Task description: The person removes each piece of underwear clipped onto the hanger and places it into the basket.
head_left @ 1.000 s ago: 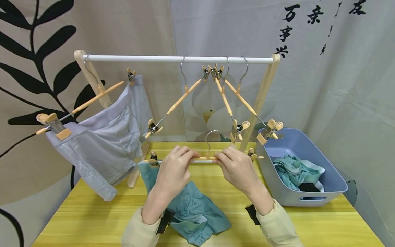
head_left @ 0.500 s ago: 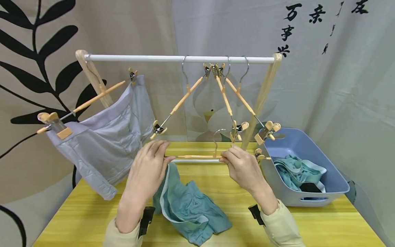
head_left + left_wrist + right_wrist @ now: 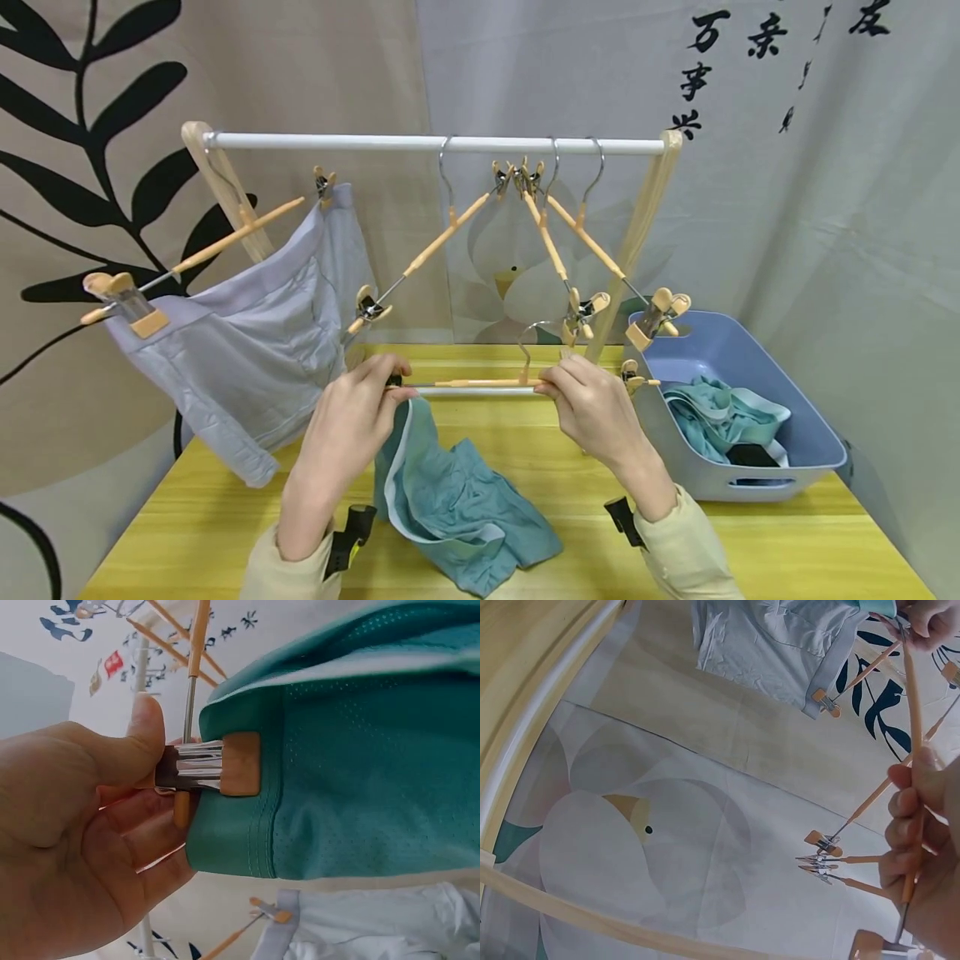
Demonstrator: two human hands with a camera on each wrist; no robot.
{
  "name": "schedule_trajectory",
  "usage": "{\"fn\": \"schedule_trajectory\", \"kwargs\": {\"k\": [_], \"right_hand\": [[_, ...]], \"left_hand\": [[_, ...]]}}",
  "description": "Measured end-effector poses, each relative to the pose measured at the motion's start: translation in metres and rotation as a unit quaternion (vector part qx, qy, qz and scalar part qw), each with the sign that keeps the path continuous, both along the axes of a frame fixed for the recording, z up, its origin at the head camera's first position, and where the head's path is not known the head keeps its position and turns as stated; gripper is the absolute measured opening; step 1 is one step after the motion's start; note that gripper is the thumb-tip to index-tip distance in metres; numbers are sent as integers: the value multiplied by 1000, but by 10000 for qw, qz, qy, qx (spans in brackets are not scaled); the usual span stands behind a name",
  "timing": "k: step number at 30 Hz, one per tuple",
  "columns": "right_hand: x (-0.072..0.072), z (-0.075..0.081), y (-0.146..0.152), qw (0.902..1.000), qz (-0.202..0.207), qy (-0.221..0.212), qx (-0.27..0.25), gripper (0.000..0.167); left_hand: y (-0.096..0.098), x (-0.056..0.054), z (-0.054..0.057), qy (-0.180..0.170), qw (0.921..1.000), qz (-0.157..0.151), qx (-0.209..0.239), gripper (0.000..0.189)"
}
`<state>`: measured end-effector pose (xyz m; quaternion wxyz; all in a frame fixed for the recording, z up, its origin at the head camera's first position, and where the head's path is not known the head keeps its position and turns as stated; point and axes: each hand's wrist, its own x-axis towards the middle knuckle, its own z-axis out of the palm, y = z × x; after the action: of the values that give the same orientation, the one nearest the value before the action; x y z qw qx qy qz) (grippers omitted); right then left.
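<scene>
A clip hanger point(image 3: 480, 383) is held level above the table, its metal hook upright. My left hand point(image 3: 352, 417) is at the hanger's left end, pinching the clip point(image 3: 206, 765) between thumb and fingers. That clip bites the waistband corner of teal shorts point(image 3: 472, 508), whose lower part lies crumpled on the table. With curled fingers my right hand point(image 3: 592, 408) grips the wooden bar point(image 3: 913, 712) right of the hook. Beyond it, the right-end clip point(image 3: 632, 377) has no cloth in it.
A white rail point(image 3: 330, 143) on wooden posts carries several clip hangers. Pale lilac shorts point(image 3: 262, 333) hang at its left. To the right, a blue basket point(image 3: 720, 487) holds more teal cloth point(image 3: 720, 412). The yellow wood-grain table point(image 3: 225, 533) lies beneath.
My left hand has slid from the bar's middle out to the left clip. The hanger has shifted slightly right, drawing the shorts' clipped corner along. My right hand keeps its grip.
</scene>
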<state>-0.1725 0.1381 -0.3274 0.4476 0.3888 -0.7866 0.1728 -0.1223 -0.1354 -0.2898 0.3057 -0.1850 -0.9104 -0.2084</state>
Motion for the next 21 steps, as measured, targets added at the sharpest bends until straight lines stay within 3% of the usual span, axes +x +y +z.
{"fn": "schedule_trajectory", "kwargs": {"k": [5,21], "right_hand": [[0,-1,0,10000,19,-3,-14,39],[1,-1,-1,10000,11,-22,9,41]], "left_hand": [[0,2,1,187,9998,-76,39,16],[0,4,2,232,9997,-68,102,11]]}}
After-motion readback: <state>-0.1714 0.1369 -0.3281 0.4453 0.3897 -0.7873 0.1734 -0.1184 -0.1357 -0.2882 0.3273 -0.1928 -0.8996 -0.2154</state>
